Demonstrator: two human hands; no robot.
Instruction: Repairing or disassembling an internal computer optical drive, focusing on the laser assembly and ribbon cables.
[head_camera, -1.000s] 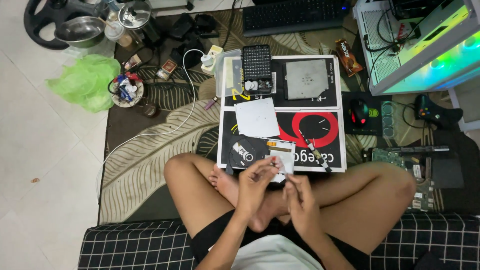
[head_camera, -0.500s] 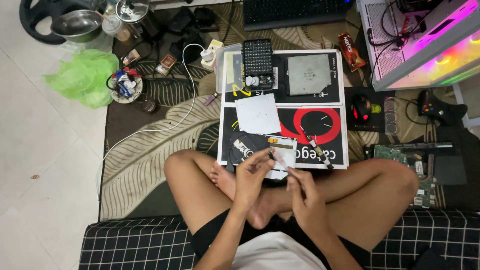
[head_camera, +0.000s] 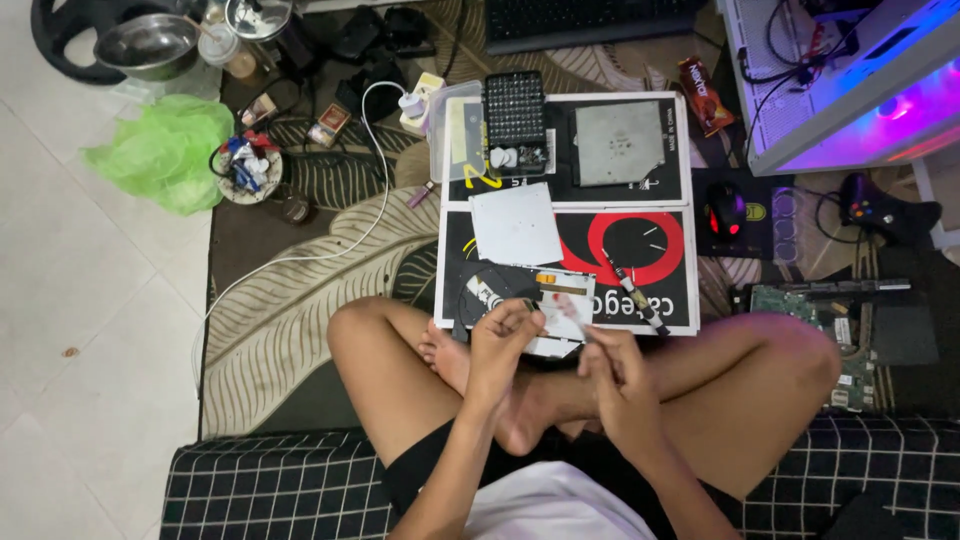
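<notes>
A person sits cross-legged on a leaf-patterned rug (head_camera: 300, 330) with both hands raised over their feet, at the near edge of a black, red and white work mat (head_camera: 640, 255). The left hand (head_camera: 505, 340) has its fingers curled together, pinching the near edge of a small disassembled optical drive (head_camera: 530, 305), which lies on the mat's near left corner with its dark disc tray and white frame showing. The right hand (head_camera: 615, 370) is clenched loosely just to the right of the drive, and something thin seems to sit between its fingertips, though it is too small to make out. A screwdriver (head_camera: 632, 292) with a dark handle lies slanted on the mat, just right of the drive and beyond the right hand. Farther up the mat rest a pale square metal cover (head_camera: 515, 222), a grey metal drive plate (head_camera: 620, 142) and a black screwdriver bit set (head_camera: 514, 108) with rows of bits. To the right of the mat sit a black mouse (head_camera: 726, 210) with a red glow, a game controller (head_camera: 880, 210) and a bare green circuit board (head_camera: 815, 305). On the left lie a crumpled green plastic bag (head_camera: 165, 150) and a steel bowl (head_camera: 145, 45) on the tiled floor.
</notes>
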